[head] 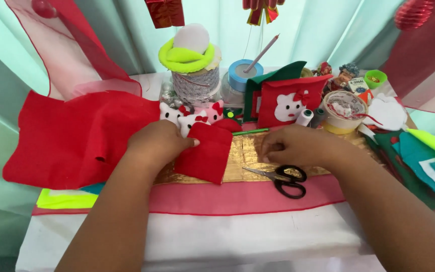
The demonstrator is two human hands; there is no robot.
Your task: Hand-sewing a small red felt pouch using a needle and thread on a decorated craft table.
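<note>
The red felt piece (203, 153) lies under the left hand (158, 142) fingertips.

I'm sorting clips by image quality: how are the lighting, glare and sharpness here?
Head view: soft, even light with faint shadows; a mild sheen on the gold strip; left hand, red felt piece and scissors look sharp; the forearms at the bottom edge look stretched by the wide lens.

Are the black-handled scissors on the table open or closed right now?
Closed, or very nearly. The scissors lie flat on the gold strip below the right hand, blades together in one point.
</note>
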